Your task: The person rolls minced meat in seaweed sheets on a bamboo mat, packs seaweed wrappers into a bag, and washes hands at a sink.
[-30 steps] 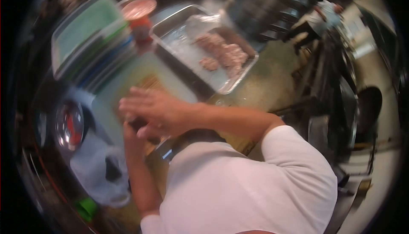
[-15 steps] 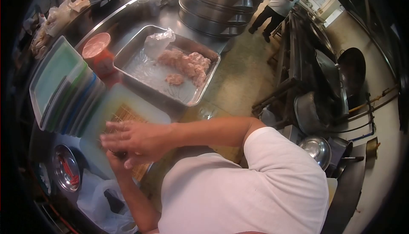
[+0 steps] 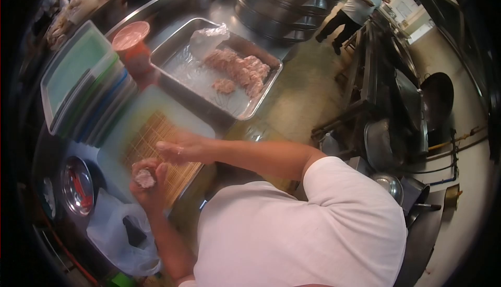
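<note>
My left hand (image 3: 150, 186) is closed around a lump of minced meat (image 3: 144, 178), its pale pink end showing between thumb and fingers. Just above and to the right, my right hand (image 3: 183, 148) is over a bamboo mat (image 3: 148, 130); its fingers are smeared by motion. The mat lies on a whitish cutting board (image 3: 125, 156). Behind the board, a metal tray (image 3: 180, 86) holds a large mass of minced meat (image 3: 245, 73), a smaller clump (image 3: 223, 85) and a crumpled clear plastic sheet (image 3: 209, 40).
Stacked plastic lids or trays (image 3: 78, 88) stand left of the board, near an orange tub (image 3: 133, 52). A metal bowl (image 3: 78, 203) with red items and a white plastic bag (image 3: 120, 235) sit nearer. Stacked steamers (image 3: 276, 10) rise behind. A person (image 3: 360, 5) stands beyond, by the stoves.
My right hand has moved from on top of my left hand to the right, uncovering the mat and the meat in the left hand. The whole view has shifted slightly.
</note>
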A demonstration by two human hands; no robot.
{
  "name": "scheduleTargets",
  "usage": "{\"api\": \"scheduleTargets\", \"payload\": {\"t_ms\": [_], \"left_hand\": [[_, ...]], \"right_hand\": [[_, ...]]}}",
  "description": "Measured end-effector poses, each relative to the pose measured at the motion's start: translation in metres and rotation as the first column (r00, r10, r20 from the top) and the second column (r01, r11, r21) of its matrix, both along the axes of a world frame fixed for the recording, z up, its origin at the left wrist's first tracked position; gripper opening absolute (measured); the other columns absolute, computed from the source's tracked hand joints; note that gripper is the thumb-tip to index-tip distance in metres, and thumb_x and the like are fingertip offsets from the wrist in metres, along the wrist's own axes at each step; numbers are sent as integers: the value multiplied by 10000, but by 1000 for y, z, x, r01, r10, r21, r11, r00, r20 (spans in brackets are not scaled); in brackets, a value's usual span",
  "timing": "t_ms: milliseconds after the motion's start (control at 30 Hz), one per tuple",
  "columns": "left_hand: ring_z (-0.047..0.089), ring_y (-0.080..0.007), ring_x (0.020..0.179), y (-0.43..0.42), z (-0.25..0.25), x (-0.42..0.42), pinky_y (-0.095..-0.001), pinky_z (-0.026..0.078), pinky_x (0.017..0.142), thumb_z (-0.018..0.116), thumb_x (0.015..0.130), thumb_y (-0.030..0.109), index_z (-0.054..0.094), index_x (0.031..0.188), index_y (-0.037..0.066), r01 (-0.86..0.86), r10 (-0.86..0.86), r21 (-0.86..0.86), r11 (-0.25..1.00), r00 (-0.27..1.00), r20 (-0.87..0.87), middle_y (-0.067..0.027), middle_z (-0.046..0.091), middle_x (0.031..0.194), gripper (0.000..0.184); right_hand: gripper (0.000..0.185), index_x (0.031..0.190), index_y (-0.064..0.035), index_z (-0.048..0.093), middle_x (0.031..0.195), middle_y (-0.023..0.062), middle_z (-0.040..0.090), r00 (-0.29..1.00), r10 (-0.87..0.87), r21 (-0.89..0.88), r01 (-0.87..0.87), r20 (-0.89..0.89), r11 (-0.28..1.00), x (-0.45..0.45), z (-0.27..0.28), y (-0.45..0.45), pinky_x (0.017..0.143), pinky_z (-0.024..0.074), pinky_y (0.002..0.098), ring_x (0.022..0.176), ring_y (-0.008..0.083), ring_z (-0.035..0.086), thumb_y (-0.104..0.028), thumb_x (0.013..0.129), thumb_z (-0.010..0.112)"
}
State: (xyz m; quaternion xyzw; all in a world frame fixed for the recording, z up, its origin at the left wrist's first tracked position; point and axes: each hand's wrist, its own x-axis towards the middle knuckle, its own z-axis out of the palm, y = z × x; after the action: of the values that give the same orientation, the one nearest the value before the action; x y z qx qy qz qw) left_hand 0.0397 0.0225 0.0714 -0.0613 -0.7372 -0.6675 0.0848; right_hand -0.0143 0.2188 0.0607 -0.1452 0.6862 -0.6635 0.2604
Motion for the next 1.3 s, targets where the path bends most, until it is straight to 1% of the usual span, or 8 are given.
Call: {"api": "scheduleTargets", "payload": {"t_ms": [67, 233, 367, 433, 533, 900, 1067, 1300], "left_hand": [[614, -268, 1095, 6, 20, 6, -404, 473, 951, 824, 803, 125, 664, 956, 45, 2, -43, -141, 990, 956, -291, -140, 650, 1107, 235], [416, -439, 1387, 1, 57, 22, -554, 249, 1180, 840, 697, 171, 606, 1305, 139, -22, -271, -745, 667, 924, -271, -201, 504, 1443, 652], [399, -401, 1415, -23, 57, 30, -489, 321, 1174, 871, 698, 221, 486, 1450, 92, 50, -218, -710, 702, 965, -147, -183, 438, 1519, 855], [493, -309, 1339, -18, 34, 18, -420, 382, 1132, 808, 811, 166, 521, 1386, 26, -125, 95, 132, 983, 973, 212, -188, 529, 1430, 658], [582, -231, 1207, -17, 4, -8, -370, 441, 1058, 762, 882, 140, 598, 1240, -13, -70, -202, 682, 728, 929, 310, -170, 633, 1277, 422], [568, -64, 670, -13, 7, 12, -232, 458, 611, 776, 848, 41, 617, 817, 40, -51, 42, 130, 990, 997, 69, 13, 602, 713, 162], [561, -52, 684, -20, 6, 18, -219, 462, 627, 766, 844, 1, 612, 836, 42, -57, 56, 4, 998, 991, 124, 19, 614, 741, 160], [534, -59, 678, -9, 6, 9, -229, 454, 642, 788, 822, 46, 610, 794, 46, -43, 51, -93, 995, 995, 84, 25, 593, 737, 180]], "right_hand": [[531, 1303, -36, 582, 1023, 134, 695, 669, 281, -373, -6, 688, 928, 19, -26, -21, 783, 593, 408, 909, 251, 704, -473, 1002, 570], [353, 1197, -60, 598, 1053, 100, 667, 520, 271, -459, 272, 810, 846, 19, 36, -36, 783, 606, 405, 903, 244, 693, -366, 1029, 544], [313, 1300, -22, 521, 1160, 104, 617, 927, 0, -222, 90, 376, 971, 10, 49, -31, 793, 582, 362, 949, 201, 663, -161, 1023, 564], [425, 1397, -4, 451, 1215, 102, 584, 1000, -25, -276, 24, -1, 961, 17, 30, -44, 836, 554, 322, 1021, 191, 632, -65, 997, 581], [512, 1451, -4, 419, 1281, 120, 580, 921, 78, 76, -52, -382, 996, 32, 38, -59, 964, 490, 329, 1136, 222, 593, -21, 966, 583], [266, 1157, -10, 710, 977, 52, 734, 894, -180, 94, 238, -411, 967, -44, 53, 28, 812, 504, 272, 895, 109, 634, -213, 995, 655], [229, 1069, -34, 748, 965, 185, 752, 732, -213, 450, 593, -648, 668, -146, 1, 171, 814, 538, 344, 914, 261, 727, -182, 901, 704], [307, 992, -66, 723, 974, 172, 731, 869, -11, 824, 473, -495, 313, -132, -51, 201, 799, 519, 433, 952, 340, 700, -297, 807, 805]]}}
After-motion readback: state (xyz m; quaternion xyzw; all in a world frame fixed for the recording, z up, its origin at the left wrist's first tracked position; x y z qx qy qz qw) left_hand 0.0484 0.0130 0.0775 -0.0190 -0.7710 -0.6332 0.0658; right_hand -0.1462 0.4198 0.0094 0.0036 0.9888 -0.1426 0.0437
